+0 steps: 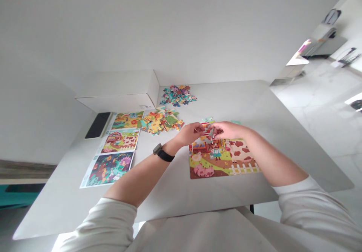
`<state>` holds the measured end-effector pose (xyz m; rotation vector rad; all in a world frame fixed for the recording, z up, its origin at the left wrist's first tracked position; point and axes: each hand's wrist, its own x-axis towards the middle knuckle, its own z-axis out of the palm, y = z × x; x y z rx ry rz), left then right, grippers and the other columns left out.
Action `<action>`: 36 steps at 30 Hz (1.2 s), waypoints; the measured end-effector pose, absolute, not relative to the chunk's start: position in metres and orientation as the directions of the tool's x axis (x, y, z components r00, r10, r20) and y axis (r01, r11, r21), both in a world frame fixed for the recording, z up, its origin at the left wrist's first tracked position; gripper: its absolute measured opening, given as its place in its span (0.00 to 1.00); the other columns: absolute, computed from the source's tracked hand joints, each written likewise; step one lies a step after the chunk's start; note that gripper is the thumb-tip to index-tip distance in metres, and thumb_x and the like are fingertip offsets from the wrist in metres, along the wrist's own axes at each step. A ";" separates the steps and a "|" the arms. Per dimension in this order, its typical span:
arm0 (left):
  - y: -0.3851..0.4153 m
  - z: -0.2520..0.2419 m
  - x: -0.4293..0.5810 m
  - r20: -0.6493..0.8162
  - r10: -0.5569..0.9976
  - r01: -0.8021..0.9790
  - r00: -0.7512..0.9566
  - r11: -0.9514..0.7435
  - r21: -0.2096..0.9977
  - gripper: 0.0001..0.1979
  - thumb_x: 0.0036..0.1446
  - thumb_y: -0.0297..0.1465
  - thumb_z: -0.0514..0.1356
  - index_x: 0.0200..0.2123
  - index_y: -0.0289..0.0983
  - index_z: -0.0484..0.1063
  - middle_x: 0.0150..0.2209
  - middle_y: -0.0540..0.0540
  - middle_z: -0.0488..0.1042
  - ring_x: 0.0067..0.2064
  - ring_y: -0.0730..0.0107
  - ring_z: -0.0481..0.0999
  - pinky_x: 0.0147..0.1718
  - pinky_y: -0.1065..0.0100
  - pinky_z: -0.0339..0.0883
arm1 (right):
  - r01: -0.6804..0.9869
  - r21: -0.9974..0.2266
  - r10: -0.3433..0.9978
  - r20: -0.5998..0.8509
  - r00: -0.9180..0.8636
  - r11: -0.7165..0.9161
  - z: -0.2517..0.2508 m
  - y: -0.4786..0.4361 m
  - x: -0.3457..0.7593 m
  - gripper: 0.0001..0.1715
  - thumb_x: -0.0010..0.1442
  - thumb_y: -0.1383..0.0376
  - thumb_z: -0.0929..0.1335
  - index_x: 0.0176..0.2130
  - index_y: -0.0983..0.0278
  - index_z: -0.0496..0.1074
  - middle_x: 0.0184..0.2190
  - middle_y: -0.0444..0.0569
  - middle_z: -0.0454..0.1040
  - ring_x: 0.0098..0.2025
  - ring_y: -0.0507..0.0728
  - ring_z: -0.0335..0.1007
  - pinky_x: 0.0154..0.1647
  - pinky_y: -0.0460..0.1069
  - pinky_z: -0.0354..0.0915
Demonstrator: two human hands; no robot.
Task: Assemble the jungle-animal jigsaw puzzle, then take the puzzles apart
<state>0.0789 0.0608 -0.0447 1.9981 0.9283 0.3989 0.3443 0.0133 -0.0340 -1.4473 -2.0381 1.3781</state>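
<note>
A farm jigsaw puzzle point(217, 169) with cows, pigs and a white fence lies partly assembled on the table. Above its upper edge, my left hand point(190, 134) has its fingers closed at the red barn pieces, seemingly on a puzzle piece. Close beside it, my right hand point(228, 130) pinches a small puzzle piece point(213, 135) over the barn part; the fingers partly hide it. Loose green puzzle pieces point(208, 119) show just beyond my hands. A dark watch is on my left wrist.
Left of my arms lie three picture sheets, a farm one point(120, 140) in the middle, and a black phone-like object point(97, 125). Two heaps of loose pieces, yellow-green point(162, 120) and blue-purple point(178, 95), lie near a white box point(118, 89). A wall stands behind the table point(164, 191).
</note>
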 end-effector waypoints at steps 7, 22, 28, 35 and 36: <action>0.054 -0.039 0.088 0.190 0.756 0.490 0.626 -0.572 0.658 0.18 0.63 0.38 0.70 0.53 0.39 0.79 0.57 0.37 0.80 0.60 0.52 0.79 0.63 0.53 0.70 | 0.328 -0.945 0.933 -0.119 -0.339 -0.002 -0.034 0.019 0.333 0.25 0.61 0.63 0.75 0.57 0.62 0.74 0.41 0.48 0.83 0.44 0.57 0.82 0.49 0.53 0.74; 0.079 -0.044 0.082 0.153 0.816 0.745 0.558 -0.573 0.341 0.21 0.66 0.36 0.64 0.60 0.38 0.77 0.61 0.34 0.73 0.61 0.45 0.74 0.61 0.49 0.69 | 0.940 -0.332 0.974 -0.179 -0.142 0.076 -0.034 0.037 0.388 0.26 0.50 0.65 0.83 0.50 0.58 0.84 0.54 0.56 0.80 0.54 0.67 0.78 0.57 0.56 0.71; 0.067 -0.043 0.136 0.142 0.677 0.601 0.722 -0.715 0.357 0.17 0.68 0.37 0.64 0.57 0.39 0.79 0.56 0.37 0.77 0.58 0.49 0.74 0.62 0.51 0.67 | 0.941 -0.304 0.955 -0.202 -0.216 0.148 -0.030 0.034 0.378 0.18 0.50 0.70 0.81 0.41 0.59 0.83 0.48 0.55 0.81 0.50 0.67 0.78 0.51 0.55 0.70; 0.073 -0.040 0.179 0.000 0.661 0.589 0.750 -0.669 0.454 0.16 0.69 0.31 0.62 0.57 0.39 0.77 0.51 0.39 0.82 0.53 0.52 0.79 0.55 0.57 0.70 | 0.899 -0.434 0.989 -0.097 -0.116 0.062 -0.024 0.028 0.391 0.11 0.63 0.69 0.74 0.46 0.61 0.82 0.46 0.52 0.84 0.47 0.61 0.79 0.49 0.52 0.69; 0.075 -0.039 0.179 0.006 0.688 0.614 0.726 -0.652 0.444 0.16 0.69 0.30 0.61 0.58 0.40 0.77 0.52 0.39 0.81 0.54 0.52 0.79 0.55 0.57 0.70 | 0.915 -0.400 0.989 -0.107 -0.107 0.056 -0.025 0.026 0.394 0.12 0.62 0.68 0.74 0.47 0.61 0.82 0.47 0.53 0.84 0.48 0.62 0.79 0.49 0.52 0.69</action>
